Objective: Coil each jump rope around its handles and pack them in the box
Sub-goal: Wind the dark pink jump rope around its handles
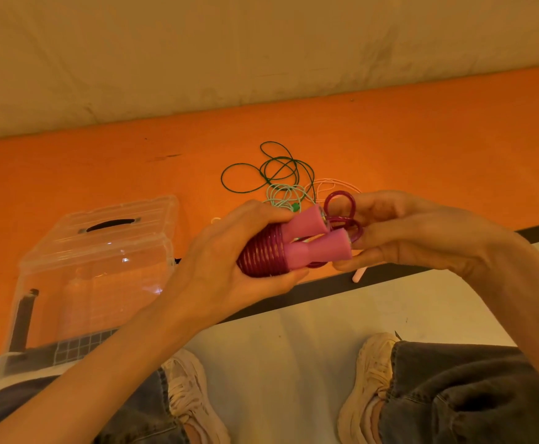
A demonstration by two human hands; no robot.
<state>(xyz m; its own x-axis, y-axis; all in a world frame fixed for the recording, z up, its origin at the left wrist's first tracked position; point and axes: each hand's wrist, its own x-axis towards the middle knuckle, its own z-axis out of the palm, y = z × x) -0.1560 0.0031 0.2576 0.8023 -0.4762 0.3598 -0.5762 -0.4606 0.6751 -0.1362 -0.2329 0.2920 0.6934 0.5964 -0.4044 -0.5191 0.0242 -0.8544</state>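
Observation:
My left hand [229,251] grips the pink jump rope [297,248] around its two handles, where the dark magenta cord is wound in tight turns. My right hand [399,232] pinches the loose cord loops at the handles' far ends. On the orange floor behind lie a dark green rope [271,169], a pale green rope [282,195] and a light pink rope [332,184], all loose and tangled. A clear plastic box [95,277] with its lid shut and a black handle stands at the left.
My two legs in grey jeans and white sneakers [367,379] fill the bottom on a pale floor. A black strip [325,286] divides pale floor from orange mat. A white handle tip [357,275] pokes out beneath my right hand. A beige wall rises behind.

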